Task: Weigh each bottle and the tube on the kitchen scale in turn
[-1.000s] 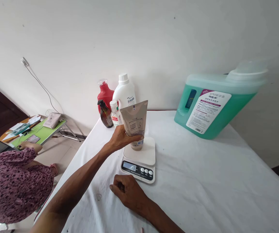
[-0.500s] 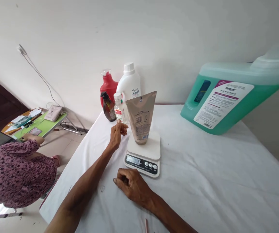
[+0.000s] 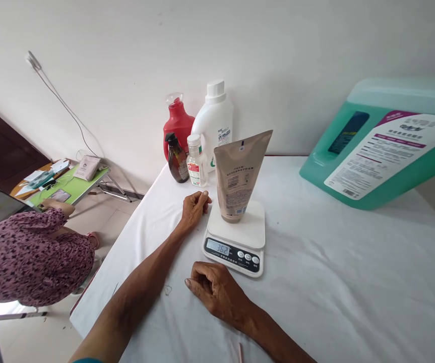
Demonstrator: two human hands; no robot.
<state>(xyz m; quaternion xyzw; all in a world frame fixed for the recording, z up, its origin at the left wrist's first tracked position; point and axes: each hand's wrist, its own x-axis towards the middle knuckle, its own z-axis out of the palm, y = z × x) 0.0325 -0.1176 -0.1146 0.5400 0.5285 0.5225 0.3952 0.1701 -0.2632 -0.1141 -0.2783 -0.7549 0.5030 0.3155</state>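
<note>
A brown tube (image 3: 239,177) stands cap-down on the white kitchen scale (image 3: 237,237), whose display shows digits. My left hand (image 3: 194,207) rests on the white tablecloth just left of the scale, fingers loosely curled, holding nothing and apart from the tube. Nearer to me, in front of the scale, my right hand (image 3: 214,291) lies on the cloth as a loose fist with nothing visible in it.
Behind the scale stand a red bottle (image 3: 177,128), a white bottle (image 3: 215,123), a dark brown bottle (image 3: 176,159) and a small clear bottle (image 3: 196,162). A large green jug (image 3: 387,146) is at the right. Another person in a patterned sleeve (image 3: 28,254) sits left by a green table (image 3: 69,184).
My left hand let go of the brown tube, which now stands alone on the scale, and came down onto the cloth. The view shifted left, so the things now sit further right in the picture.
</note>
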